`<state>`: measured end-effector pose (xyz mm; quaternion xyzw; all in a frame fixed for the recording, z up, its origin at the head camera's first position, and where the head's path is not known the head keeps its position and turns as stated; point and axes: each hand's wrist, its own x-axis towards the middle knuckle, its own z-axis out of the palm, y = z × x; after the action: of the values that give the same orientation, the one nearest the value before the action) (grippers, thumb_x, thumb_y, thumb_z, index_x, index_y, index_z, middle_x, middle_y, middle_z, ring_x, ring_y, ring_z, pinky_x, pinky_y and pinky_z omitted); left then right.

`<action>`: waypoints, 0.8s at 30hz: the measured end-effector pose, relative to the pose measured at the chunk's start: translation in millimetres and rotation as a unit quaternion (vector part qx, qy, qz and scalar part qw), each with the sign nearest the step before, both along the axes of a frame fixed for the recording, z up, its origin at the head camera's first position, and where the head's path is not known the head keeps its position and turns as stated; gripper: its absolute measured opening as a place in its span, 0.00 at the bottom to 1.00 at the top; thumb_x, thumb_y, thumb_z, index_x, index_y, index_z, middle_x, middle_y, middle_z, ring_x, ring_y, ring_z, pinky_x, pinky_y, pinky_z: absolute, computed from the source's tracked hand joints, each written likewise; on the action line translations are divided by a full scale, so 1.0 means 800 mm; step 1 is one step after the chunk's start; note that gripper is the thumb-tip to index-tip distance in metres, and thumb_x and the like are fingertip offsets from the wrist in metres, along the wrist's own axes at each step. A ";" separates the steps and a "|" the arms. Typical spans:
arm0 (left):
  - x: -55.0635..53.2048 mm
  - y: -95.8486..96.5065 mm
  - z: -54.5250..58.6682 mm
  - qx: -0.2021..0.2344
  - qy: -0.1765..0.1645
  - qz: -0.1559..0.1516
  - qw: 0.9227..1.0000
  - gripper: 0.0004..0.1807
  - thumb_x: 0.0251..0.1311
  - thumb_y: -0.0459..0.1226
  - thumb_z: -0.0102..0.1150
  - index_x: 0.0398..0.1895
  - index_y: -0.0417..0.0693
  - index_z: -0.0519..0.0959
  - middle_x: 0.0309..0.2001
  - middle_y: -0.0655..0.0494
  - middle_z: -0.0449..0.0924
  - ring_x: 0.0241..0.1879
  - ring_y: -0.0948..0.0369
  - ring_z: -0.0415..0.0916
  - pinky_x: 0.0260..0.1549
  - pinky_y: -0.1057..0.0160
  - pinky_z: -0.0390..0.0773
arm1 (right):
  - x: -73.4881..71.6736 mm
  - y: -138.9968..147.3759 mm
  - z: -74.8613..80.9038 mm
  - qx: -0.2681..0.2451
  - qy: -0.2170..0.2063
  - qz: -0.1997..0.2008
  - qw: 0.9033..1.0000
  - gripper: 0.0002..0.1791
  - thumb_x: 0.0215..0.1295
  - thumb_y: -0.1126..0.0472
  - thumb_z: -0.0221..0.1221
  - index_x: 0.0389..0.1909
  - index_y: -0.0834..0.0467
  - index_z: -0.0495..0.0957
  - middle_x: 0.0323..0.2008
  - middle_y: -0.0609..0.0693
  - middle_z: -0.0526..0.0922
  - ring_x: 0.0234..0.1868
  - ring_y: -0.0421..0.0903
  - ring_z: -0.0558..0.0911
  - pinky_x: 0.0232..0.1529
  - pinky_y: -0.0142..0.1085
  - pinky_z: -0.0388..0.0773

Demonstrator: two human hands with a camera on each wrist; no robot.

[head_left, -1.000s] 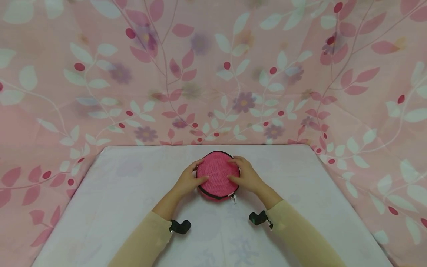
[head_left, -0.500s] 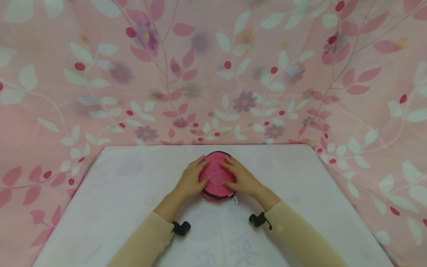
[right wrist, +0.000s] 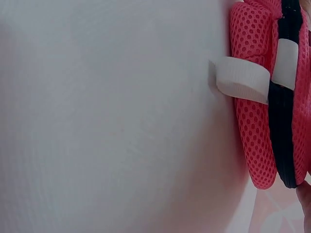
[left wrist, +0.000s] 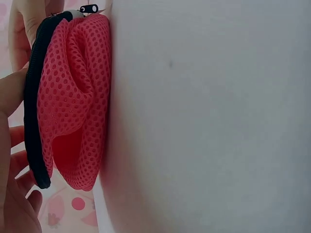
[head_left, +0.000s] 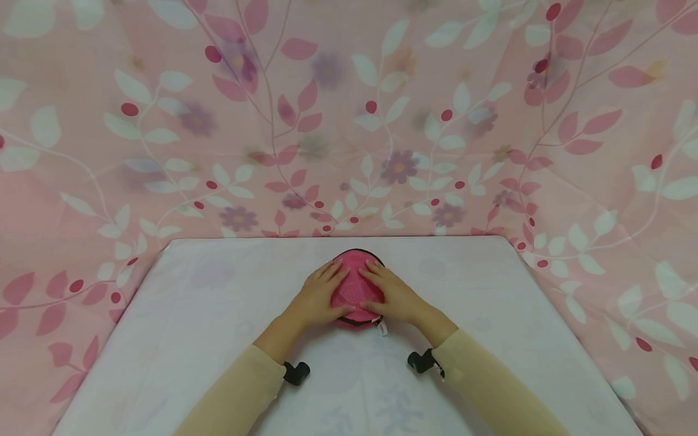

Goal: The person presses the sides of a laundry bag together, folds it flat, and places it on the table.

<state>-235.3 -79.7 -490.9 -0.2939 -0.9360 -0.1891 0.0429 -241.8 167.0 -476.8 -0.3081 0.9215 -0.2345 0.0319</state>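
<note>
A round pink mesh pouch with a black zip edge lies on the white-covered table. From its left side my left hand rests on the mesh top, fingers spread and fairly straight. My right hand lies the same way over the right side. The left wrist view shows the slumped mesh side wall and a black zip pull. A white fabric loop sticks out beside the zip band in the right wrist view. The pouch's inside is hidden.
The table has a pale cloth over it. Behind and at both sides hangs a pink floral curtain. Small black wrist cameras sit at the sleeve cuffs.
Both hands have shifted from the pouch's rim inward onto its top, fingers now laid over the mesh. The pouch stays in nearly the same place.
</note>
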 end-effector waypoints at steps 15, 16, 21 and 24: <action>0.004 -0.002 -0.003 -0.036 0.003 -0.025 0.999 0.45 0.61 0.61 0.62 0.76 0.49 0.64 0.78 0.45 0.52 0.78 0.48 0.45 0.72 0.47 0.56 | 0.000 0.005 -0.003 0.005 -0.026 0.030 0.999 0.45 0.65 0.44 0.65 0.78 0.55 0.57 0.79 0.54 0.49 0.79 0.56 0.48 0.73 0.55 0.54; 0.005 -0.002 -0.003 -0.039 -0.002 -0.024 0.999 0.45 0.61 0.61 0.62 0.76 0.50 0.64 0.78 0.46 0.52 0.78 0.49 0.45 0.72 0.47 0.56 | 0.001 0.006 -0.003 0.007 -0.028 0.030 0.999 0.45 0.65 0.43 0.65 0.78 0.55 0.57 0.79 0.55 0.49 0.79 0.56 0.48 0.73 0.55 0.54; 0.006 0.001 -0.003 -0.053 -0.022 -0.021 0.998 0.45 0.61 0.60 0.62 0.76 0.51 0.63 0.78 0.46 0.52 0.78 0.49 0.45 0.71 0.47 0.57 | 0.004 0.009 -0.002 0.023 -0.044 0.030 0.998 0.46 0.65 0.41 0.64 0.78 0.53 0.57 0.79 0.55 0.48 0.79 0.55 0.47 0.73 0.55 0.54; 0.005 0.002 -0.002 -0.056 -0.025 -0.018 0.998 0.45 0.60 0.60 0.63 0.76 0.51 0.63 0.78 0.46 0.52 0.78 0.49 0.46 0.71 0.47 0.57 | 0.004 0.010 -0.003 0.027 -0.049 0.030 0.998 0.46 0.65 0.40 0.64 0.78 0.52 0.56 0.80 0.54 0.48 0.79 0.55 0.46 0.73 0.55 0.55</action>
<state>-231.0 -77.9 -492.8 -0.3080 -0.9404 -0.1441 -0.0004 -238.9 175.0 -478.8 -0.3231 0.9151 -0.2230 0.0924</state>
